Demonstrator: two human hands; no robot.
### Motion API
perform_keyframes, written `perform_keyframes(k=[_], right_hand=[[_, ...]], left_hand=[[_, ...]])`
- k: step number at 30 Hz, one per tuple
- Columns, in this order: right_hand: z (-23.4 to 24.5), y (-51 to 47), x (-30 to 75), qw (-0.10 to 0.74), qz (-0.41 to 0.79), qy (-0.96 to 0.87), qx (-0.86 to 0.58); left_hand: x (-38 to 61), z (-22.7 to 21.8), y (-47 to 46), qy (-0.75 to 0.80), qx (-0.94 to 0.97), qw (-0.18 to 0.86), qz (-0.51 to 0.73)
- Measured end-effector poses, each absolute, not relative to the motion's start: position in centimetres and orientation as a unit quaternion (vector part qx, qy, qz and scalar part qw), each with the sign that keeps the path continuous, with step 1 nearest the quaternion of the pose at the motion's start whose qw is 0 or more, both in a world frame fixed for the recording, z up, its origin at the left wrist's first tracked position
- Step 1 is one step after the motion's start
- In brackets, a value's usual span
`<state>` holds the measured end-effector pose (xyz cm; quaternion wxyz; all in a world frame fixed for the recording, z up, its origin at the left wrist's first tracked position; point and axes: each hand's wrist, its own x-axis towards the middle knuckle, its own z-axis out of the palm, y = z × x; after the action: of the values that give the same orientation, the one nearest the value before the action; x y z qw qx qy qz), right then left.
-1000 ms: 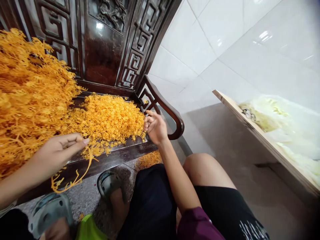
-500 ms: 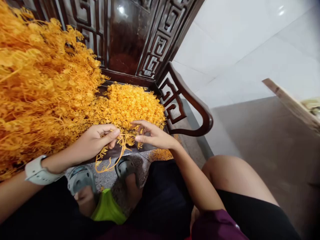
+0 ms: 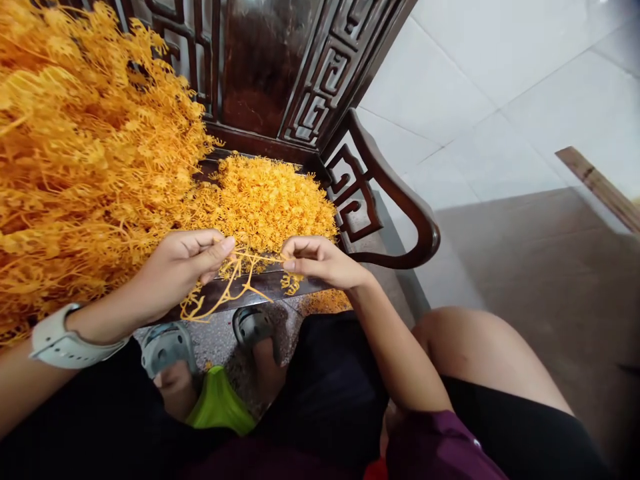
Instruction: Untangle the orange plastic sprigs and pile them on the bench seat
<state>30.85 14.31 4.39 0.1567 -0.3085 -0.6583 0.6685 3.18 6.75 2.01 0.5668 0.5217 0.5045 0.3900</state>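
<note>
My left hand (image 3: 197,260) pinches one end of a thin orange plastic stem (image 3: 245,283), whose bare side twigs hang down between my hands. Opposite it, my right hand (image 3: 323,260) is closed with thumb and finger on the stem's other end, where a small orange floret (image 3: 291,283) dangles just below the fingertips. Behind my hands a low mound of loose orange florets (image 3: 275,200) lies on the dark wooden bench (image 3: 215,293). A much larger heap of orange plastic sprays (image 3: 100,167) rises on the left, close beside my left forearm.
The bench has a carved back (image 3: 270,67) and a curved armrest (image 3: 400,200) on the right. Orange bits (image 3: 325,301) lie on the speckled floor below. A green plastic object (image 3: 220,403) is between my legs, near my grey clogs (image 3: 167,350). A wooden plank (image 3: 600,187) is at far right.
My right hand has closed its fingers on the stem and moved slightly right. The stem is now stretched between both hands, and its hanging twigs have lifted.
</note>
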Motion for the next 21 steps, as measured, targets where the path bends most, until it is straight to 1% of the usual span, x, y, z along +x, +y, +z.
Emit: perform_keyframes(k=[2,10,15,18,21], right_hand=[[4.32,14.48,30.94,0.14,0.678,-0.659,-0.292],[4.47,14.76,31.71,0.177,0.667,-0.651,-0.316],[4.54,14.78,31.84,0.269,0.673,-0.582,-0.371],[4.76,14.77,31.76,0.307,0.684,-0.531,-0.395],[4.73,14.86,31.62,0.35,0.666,-0.489,-0.441]], left_hand=[[3.08,2.28,6.85,0.503,0.51,0.572,0.4],[2.7,2.78,7.54,0.508,0.449,0.581,0.45],[2.81,2.75,7.58,0.504,0.431,0.579,0.473],[2.8,2.49,7.46,0.51,0.443,0.583,0.451],[2.85,2.29,7.35,0.519,0.499,0.556,0.415]])
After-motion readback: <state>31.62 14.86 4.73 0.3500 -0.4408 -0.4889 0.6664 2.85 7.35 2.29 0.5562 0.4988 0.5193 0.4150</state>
